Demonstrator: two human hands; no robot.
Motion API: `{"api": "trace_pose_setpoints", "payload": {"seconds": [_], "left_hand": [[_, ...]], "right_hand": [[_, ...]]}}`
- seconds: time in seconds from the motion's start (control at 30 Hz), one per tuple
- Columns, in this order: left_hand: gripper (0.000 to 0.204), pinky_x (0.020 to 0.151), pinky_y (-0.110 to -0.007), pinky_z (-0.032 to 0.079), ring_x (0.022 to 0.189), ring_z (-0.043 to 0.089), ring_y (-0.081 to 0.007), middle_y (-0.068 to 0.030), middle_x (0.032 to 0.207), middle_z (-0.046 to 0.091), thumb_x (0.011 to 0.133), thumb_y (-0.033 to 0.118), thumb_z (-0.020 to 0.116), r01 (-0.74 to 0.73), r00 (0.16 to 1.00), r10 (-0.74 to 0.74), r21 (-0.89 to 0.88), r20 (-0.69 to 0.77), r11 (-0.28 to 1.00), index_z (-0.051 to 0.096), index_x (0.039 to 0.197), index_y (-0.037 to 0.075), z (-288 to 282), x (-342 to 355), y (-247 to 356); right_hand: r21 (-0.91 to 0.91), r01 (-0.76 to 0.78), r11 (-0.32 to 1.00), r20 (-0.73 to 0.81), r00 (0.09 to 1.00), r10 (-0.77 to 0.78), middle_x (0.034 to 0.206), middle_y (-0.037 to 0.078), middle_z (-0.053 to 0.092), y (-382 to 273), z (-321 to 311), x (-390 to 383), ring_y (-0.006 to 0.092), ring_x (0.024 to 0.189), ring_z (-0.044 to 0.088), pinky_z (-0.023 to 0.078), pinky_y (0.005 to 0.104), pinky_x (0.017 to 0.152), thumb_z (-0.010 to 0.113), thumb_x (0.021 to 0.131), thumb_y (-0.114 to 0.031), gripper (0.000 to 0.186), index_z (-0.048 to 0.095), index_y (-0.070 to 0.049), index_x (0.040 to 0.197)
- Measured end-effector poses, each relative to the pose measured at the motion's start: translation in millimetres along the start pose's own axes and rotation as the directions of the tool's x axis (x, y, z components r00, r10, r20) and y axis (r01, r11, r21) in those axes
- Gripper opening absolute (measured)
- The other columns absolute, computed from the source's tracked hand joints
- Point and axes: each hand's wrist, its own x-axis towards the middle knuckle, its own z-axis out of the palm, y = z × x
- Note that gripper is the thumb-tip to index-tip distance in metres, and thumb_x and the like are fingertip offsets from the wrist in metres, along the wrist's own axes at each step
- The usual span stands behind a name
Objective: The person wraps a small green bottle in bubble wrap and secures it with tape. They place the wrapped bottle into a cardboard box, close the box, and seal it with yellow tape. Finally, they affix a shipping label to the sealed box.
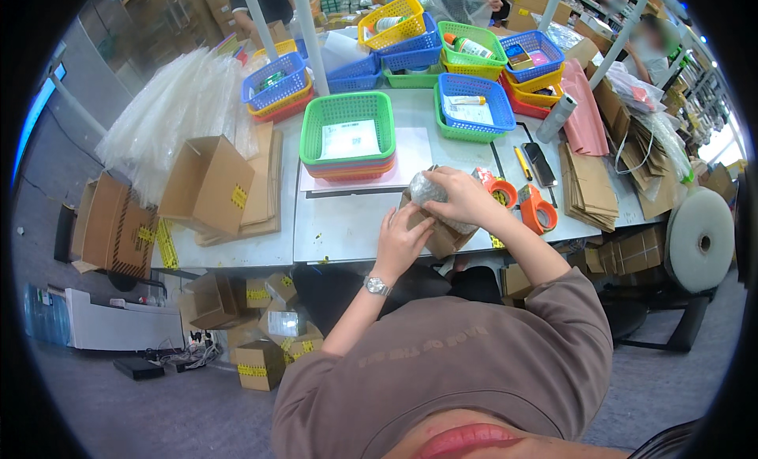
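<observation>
Right at the table's front edge, a bundle in clear bubble wrap (pixel 427 191) sits partly inside a small open cardboard box (pixel 448 243). My right hand (pixel 460 197) is closed over the bundle from above, its fingers curled round the wrap. My left hand (pixel 405 236), with a watch at the wrist, grips the box's near left side, its fingertips close to the wrap. What the wrap contains cannot be made out. Just beyond my hands stands a stack of baskets, a green basket (pixel 347 112) on top with a white paper slip (pixel 349 140) inside.
Two orange tape dispensers (pixel 538 213), a phone (pixel 539 164) and a yellow cutter (pixel 523 163) lie to the right. Flat cardboard (pixel 586 189) is stacked beyond them. An open carton (pixel 207 183) and bubble-wrap sheets (pixel 178 119) stand at left. Filled baskets (pixel 476 104) line the back.
</observation>
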Motion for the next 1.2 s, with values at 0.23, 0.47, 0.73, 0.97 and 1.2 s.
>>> {"api": "trace_pose_setpoints", "payload": {"seconds": [0.23, 0.47, 0.73, 0.97, 1.2], "left_hand": [[0.028, 0.094, -0.041, 0.04, 0.115, 0.056, -0.0198, -0.0017, 0.116, 0.061, 0.079, 0.025, 0.075, -0.022, 1.0, 0.022, -0.019, -0.021, 1.0, 0.07, 0.105, 0.018, 5, 0, 5], [0.029, 0.094, -0.04, 0.039, 0.117, 0.056, -0.0197, -0.0019, 0.116, 0.061, 0.079, 0.025, 0.075, -0.05, 0.999, 0.05, 0.012, -0.022, 0.999, 0.069, 0.105, 0.016, 6, 3, 7], [0.028, 0.093, -0.04, 0.04, 0.115, 0.056, -0.0245, -0.0035, 0.115, 0.061, 0.078, 0.02, 0.075, -0.028, 0.999, 0.026, -0.047, -0.031, 0.999, 0.067, 0.105, 0.015, 11, 0, 11], [0.032, 0.091, -0.041, 0.042, 0.115, 0.055, -0.0269, -0.0051, 0.117, 0.059, 0.077, 0.019, 0.076, -0.008, 1.0, 0.007, -0.075, -0.016, 0.997, 0.067, 0.107, 0.014, 12, -7, 8], [0.036, 0.09, -0.042, 0.042, 0.114, 0.055, -0.0275, -0.0069, 0.116, 0.059, 0.075, 0.022, 0.078, -0.06, 0.998, 0.058, -0.085, -0.02, 0.995, 0.067, 0.109, 0.014, 17, 4, 11]], "right_hand": [[-0.25, -0.111, 0.962, 0.256, 0.95, 0.176, 0.104, 0.027, 0.063, 21, 21, 16, 0.0377, 0.096, 0.065, 0.053, 0.0438, 0.084, 0.075, 0.069, -0.03, 0.049, 0.065, 0.003, 0.103], [-0.242, -0.227, 0.943, 0.353, 0.885, 0.303, 0.105, 0.025, 0.065, 27, 28, 12, 0.0379, 0.104, 0.063, 0.051, 0.0432, 0.089, 0.077, 0.069, -0.038, 0.062, 0.061, 0.002, 0.114], [-0.352, -0.111, 0.929, 0.231, 0.952, 0.202, 0.089, 0.021, 0.068, 47, 23, -28, 0.0339, 0.089, 0.068, 0.056, 0.0423, 0.077, 0.08, 0.066, -0.016, 0.029, 0.066, 0.004, 0.083], [-0.316, -0.161, 0.935, 0.354, 0.894, 0.274, 0.093, 0.019, 0.069, 38, 43, -28, 0.0328, 0.09, 0.069, 0.057, 0.0419, 0.074, 0.071, 0.072, -0.012, 0.017, 0.067, 0.0, 0.083], [-0.441, -0.067, 0.895, 0.207, 0.963, 0.174, 0.082, 0.013, 0.07, 64, 90, 0, 0.031, 0.085, 0.069, 0.057, 0.0394, 0.069, 0.069, 0.071, -0.016, 0.015, 0.071, -0.007, 0.083]]}}
